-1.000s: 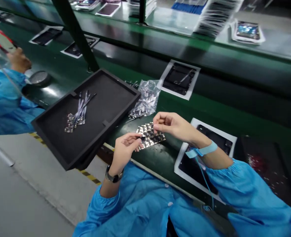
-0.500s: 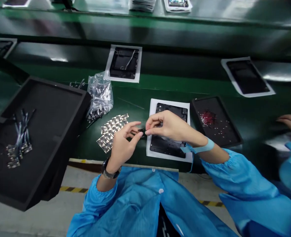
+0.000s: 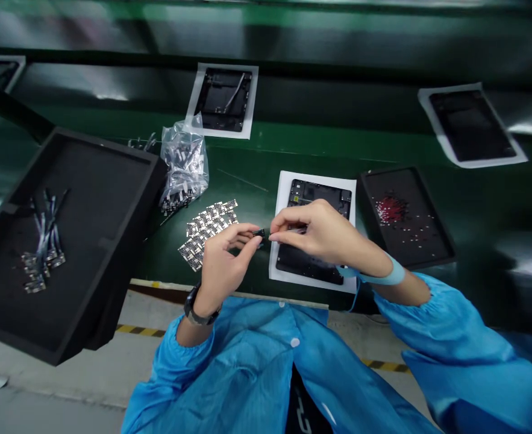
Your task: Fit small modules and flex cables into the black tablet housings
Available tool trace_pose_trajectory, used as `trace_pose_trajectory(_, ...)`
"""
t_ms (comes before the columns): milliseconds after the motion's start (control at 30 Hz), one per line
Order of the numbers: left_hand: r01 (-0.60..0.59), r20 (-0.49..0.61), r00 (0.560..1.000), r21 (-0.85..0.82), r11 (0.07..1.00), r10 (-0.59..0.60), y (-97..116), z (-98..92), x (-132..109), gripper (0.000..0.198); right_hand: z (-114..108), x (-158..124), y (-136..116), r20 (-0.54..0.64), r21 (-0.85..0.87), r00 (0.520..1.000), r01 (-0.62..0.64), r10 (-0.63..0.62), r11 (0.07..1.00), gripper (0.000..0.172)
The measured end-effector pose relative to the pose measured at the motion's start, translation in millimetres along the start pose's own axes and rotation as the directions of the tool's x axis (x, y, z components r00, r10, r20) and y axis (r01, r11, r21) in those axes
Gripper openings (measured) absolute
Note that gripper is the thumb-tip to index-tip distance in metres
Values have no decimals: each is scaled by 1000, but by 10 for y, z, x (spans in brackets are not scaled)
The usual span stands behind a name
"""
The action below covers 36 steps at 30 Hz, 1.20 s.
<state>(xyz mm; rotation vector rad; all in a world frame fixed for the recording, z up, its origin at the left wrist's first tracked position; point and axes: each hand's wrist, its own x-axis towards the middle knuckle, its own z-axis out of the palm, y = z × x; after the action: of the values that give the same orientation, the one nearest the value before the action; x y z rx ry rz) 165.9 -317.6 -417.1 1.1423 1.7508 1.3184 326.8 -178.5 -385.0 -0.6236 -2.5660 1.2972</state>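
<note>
**Q:** ok what are the hands up to?

**A:** Left hand [image 3: 225, 268] and right hand [image 3: 324, 236] are both pinching a tiny black part [image 3: 260, 232] between their fingertips, just above a black device frame [image 3: 313, 199] on paper.

**Q:** anything nearby?

**A:** Yep, a sheet of small circuit boards [image 3: 206, 235] just beyond the left hand, and a tray of red bits [image 3: 405, 211] past the right.

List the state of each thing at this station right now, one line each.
Left hand, pinching a small dark part
Right hand, fingers closed on the same part
Strip of small circuit boards, lying flat on the green bench
Clear plastic bag, slumped, filled with small parts
Black foam tray, holding a bundle of ribbon cables
Black tray, holding scattered small parts and a red cluster
Black device frame, lying on a white sheet
</note>
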Motion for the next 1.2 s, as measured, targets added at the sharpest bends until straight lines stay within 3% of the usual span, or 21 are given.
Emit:
trace_pose_trajectory(233, 33, 4, 999, -72, 997, -33, -42, 37, 42, 16, 24, -85, 10, -38, -165, 995, 80, -87, 983, 10)
trace_pose_trajectory(1000, 103, 79, 993, -225, 969, -87, -115, 81, 52, 26, 30, -96, 84, -68, -155, 981, 168, -180, 974, 4)
trace_pose_trajectory(1200, 53, 76, 996, -225, 973, -36, -146, 81, 48, 16, 28, -100, 76, -87, -138, 978, 175, -188, 975, 5)
